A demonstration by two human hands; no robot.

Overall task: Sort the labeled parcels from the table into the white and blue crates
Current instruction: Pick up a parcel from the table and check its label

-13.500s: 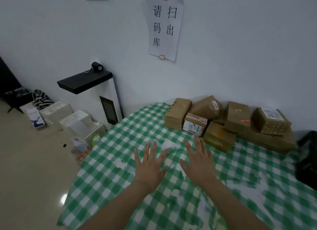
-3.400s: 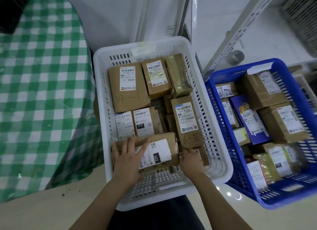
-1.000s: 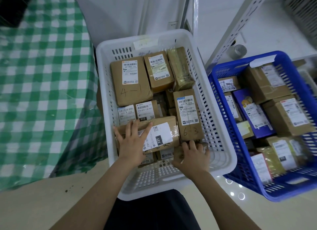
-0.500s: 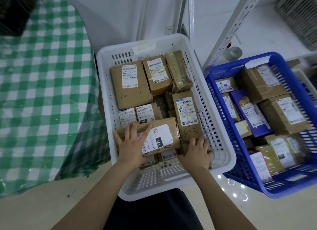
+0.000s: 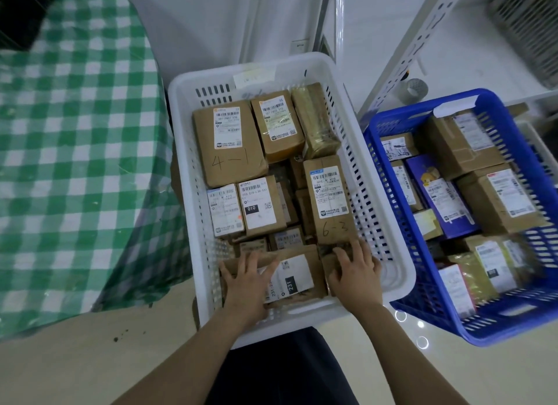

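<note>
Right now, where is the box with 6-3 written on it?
In the head view, the 6-3 box lies in the white crate, near its right wall, beyond the right hand and right of the 010 parcel.

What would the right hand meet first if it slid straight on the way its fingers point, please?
Most likely the 6-3 parcel. The right hand points away from the body inside the white crate, fingertips at that parcel's near end. Whether they touch it is unclear.
</note>
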